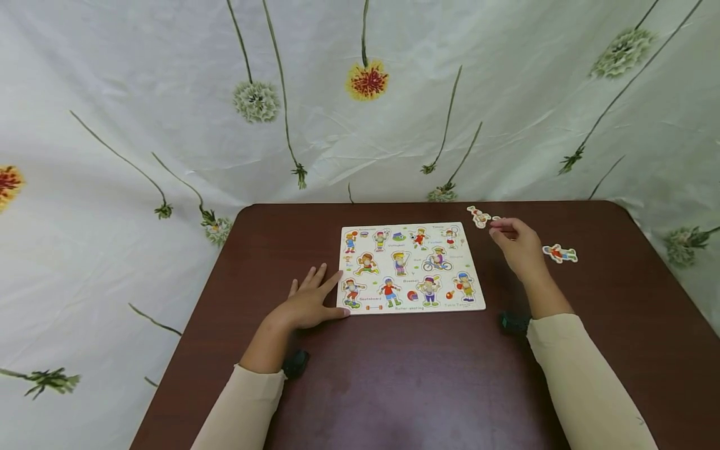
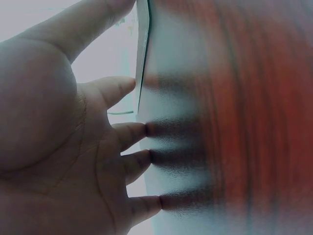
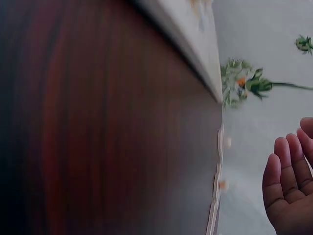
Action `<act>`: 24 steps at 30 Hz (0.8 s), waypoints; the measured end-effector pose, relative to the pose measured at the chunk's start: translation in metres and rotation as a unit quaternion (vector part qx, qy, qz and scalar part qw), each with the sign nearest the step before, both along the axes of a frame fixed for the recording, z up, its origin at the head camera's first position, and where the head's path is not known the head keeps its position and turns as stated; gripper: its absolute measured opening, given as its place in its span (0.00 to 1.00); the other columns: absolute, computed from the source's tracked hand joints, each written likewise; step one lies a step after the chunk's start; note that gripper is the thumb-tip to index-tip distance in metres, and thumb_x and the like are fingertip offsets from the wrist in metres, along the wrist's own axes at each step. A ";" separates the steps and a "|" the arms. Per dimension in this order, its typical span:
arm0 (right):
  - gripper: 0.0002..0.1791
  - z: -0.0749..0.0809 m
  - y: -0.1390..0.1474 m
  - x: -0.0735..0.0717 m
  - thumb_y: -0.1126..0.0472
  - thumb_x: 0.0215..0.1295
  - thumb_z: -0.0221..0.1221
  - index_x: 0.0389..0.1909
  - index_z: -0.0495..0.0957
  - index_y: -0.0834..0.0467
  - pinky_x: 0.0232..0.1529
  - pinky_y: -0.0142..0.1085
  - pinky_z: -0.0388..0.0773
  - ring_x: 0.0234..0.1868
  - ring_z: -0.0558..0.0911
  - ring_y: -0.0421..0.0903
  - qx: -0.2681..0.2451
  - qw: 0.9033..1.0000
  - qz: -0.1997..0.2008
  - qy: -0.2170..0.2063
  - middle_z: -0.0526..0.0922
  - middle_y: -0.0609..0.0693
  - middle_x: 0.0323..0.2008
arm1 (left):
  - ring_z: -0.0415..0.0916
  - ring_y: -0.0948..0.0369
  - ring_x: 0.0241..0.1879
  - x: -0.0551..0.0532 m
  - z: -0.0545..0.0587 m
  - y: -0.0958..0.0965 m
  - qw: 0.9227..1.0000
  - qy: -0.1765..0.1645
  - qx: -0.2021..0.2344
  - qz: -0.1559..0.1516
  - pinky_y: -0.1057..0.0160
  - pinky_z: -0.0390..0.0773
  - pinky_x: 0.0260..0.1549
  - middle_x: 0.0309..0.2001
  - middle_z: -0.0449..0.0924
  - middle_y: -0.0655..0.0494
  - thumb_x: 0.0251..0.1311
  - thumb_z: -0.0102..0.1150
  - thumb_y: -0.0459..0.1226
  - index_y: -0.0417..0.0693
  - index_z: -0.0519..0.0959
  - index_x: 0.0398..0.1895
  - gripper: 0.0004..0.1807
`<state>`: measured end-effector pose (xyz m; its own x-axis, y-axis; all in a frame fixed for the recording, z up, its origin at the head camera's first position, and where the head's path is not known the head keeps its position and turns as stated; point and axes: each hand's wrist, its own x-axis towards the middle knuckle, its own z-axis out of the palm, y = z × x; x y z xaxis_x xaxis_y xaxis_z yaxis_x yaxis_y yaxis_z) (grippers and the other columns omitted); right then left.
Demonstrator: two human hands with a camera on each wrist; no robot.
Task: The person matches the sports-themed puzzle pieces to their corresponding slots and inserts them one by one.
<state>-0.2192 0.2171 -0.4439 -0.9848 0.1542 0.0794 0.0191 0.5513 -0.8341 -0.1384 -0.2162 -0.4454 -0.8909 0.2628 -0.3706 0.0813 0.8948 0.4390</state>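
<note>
1. Your right hand (image 1: 517, 247) is bent over the right part of the table (image 1: 405, 375), thumb and index fingertips drawn close together; whether they pinch anything, you cannot tell from these views.
2. Right at those fingertips shows a small white-edged scrap (image 1: 496, 218). Your hand hides most of it, so whether it is gripped or lies beyond the fingers is unclear.
3. Just left of your fingertips and a little farther off lies the figure cut-out (image 1: 479, 217), flat near the far edge of the table.
4. On the other side of your right hand, to the right and slightly nearer, lies the second cut-out (image 1: 559, 253), in red, green and blue, apart from your fingers.
5. Your right wrist view catches thin pale edges (image 3: 215, 193) in a row along the tabletop, with your curved fingers to their right.
6. Left of that hand, the puzzle board (image 1: 384, 265) lies flat, bearing rows of small sports figures.
7. Your left hand (image 1: 308, 304) is spread at the board's left side, thumb and index finger touching its edge, thumb at the near left corner.
8. Beyond the table hangs white cloth (image 1: 169, 94) printed with flowers.
</note>
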 end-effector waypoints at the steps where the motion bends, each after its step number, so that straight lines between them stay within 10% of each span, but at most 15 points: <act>1: 0.20 0.000 0.005 0.001 0.51 0.76 0.56 0.59 0.77 0.60 0.46 0.33 0.74 0.52 0.79 0.48 0.012 1.000 0.003 -0.001 0.81 0.55 0.52 | 0.28 0.44 0.82 0.000 0.000 0.000 1.000 0.000 0.001 0.000 0.31 0.29 0.75 0.83 0.33 0.44 0.62 0.63 0.59 0.62 0.49 0.83 0.51; 12: 0.20 -0.003 0.049 0.001 0.58 0.75 0.55 0.58 0.75 0.68 0.51 0.60 0.76 0.56 0.77 0.70 0.152 0.986 0.068 -0.029 0.71 0.72 0.58 | 0.28 0.43 0.82 0.000 0.001 -0.001 1.000 0.001 -0.008 -0.004 0.31 0.30 0.75 0.83 0.33 0.44 0.62 0.62 0.60 0.61 0.48 0.83 0.51; 24: 0.16 0.003 0.064 -0.006 0.64 0.73 0.51 0.54 0.75 0.70 0.50 0.61 0.72 0.51 0.74 0.69 0.255 0.955 0.122 -0.085 0.68 0.76 0.55 | 0.28 0.44 0.83 0.001 0.000 -0.001 1.000 0.001 -0.002 -0.004 0.32 0.29 0.75 0.83 0.32 0.45 0.62 0.62 0.60 0.63 0.48 0.83 0.51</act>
<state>-0.2256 0.2811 -0.4406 -0.9920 -0.0976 -0.0805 -0.0510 0.8909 -0.4513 -0.1378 -0.2174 -0.4458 -0.8891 0.2688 -0.3705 0.0895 0.8958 0.4353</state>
